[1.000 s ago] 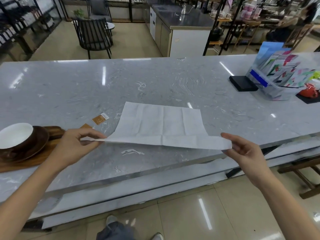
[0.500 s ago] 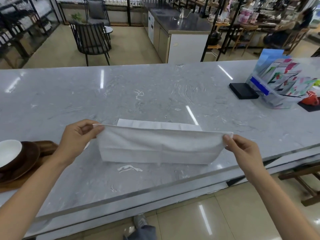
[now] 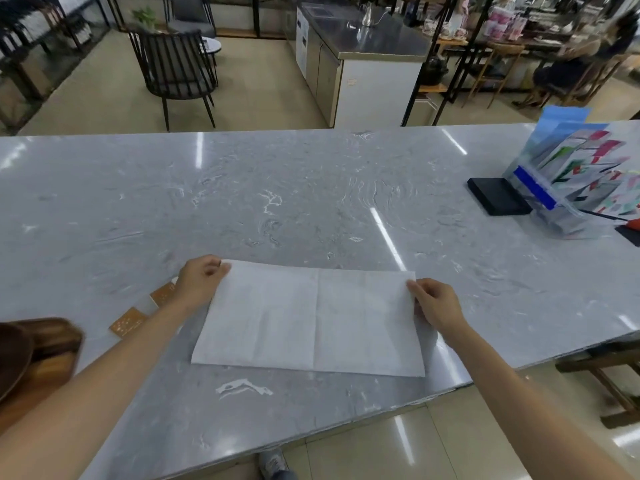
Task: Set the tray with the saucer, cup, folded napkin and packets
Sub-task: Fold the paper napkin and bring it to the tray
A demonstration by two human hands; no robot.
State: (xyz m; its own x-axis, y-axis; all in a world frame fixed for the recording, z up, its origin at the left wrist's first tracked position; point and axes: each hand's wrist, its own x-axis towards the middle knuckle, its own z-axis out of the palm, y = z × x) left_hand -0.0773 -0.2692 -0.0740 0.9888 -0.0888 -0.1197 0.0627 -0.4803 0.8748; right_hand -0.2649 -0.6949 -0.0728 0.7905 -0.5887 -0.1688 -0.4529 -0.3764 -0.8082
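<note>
A white paper napkin [image 3: 311,320] lies folded in half on the grey marble counter [image 3: 311,202], a flat wide rectangle. My left hand [image 3: 201,280] pinches its far left corner and my right hand [image 3: 434,303] pinches its far right corner. Two orange packets [image 3: 129,322] lie just left of my left forearm. At the left edge, part of the wooden tray [image 3: 55,351] shows with a dark brown saucer [image 3: 12,355] on it. The cup is out of view.
A black flat box [image 3: 497,195] and a clear holder of coloured leaflets [image 3: 575,181] stand at the counter's right end. The counter's near edge runs below the napkin. Beyond the counter are a black chair [image 3: 176,67] and a steel-topped cabinet [image 3: 360,64].
My hands lifted the napkin's near edge, carried it over to the far edge and laid it down, folding the napkin in half. The view shifted right, putting most of the tray out of frame.
</note>
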